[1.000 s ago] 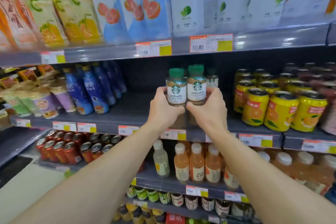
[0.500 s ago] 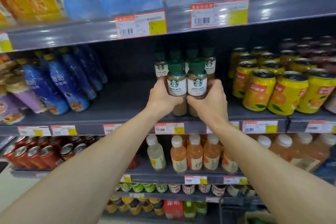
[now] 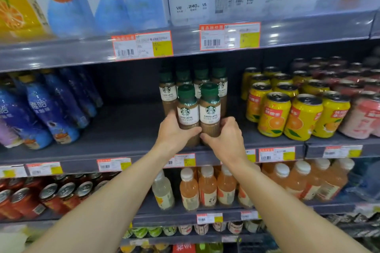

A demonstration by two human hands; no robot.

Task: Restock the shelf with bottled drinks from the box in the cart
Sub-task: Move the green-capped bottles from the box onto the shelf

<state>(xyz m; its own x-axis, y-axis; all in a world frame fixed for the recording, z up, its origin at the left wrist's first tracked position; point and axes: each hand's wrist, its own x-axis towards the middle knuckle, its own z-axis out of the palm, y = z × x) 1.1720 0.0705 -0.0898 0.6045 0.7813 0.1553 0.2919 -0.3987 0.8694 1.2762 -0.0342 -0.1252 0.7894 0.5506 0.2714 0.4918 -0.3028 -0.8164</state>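
A grey store shelf (image 3: 123, 129) carries blue bottles (image 3: 51, 113) at the left and yellow orange-drink cans (image 3: 287, 115) at the right. The left hand (image 3: 174, 133) grasps the left latte bottle (image 3: 188, 112), the right hand (image 3: 224, 139) grasps the right latte bottle (image 3: 209, 109). Both bottles stand upright side by side, touching, near the shelf's front edge, just before four more of the same kind, with green caps and brown coffee.

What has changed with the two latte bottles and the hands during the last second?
Both hands carried the two latte bottles forward and down onto the middle shelf, in front of the latte bottles already standing at the back. The left hand still holds the left bottle and the right hand the right bottle. Nothing was let go; the yellow cans stayed in place.
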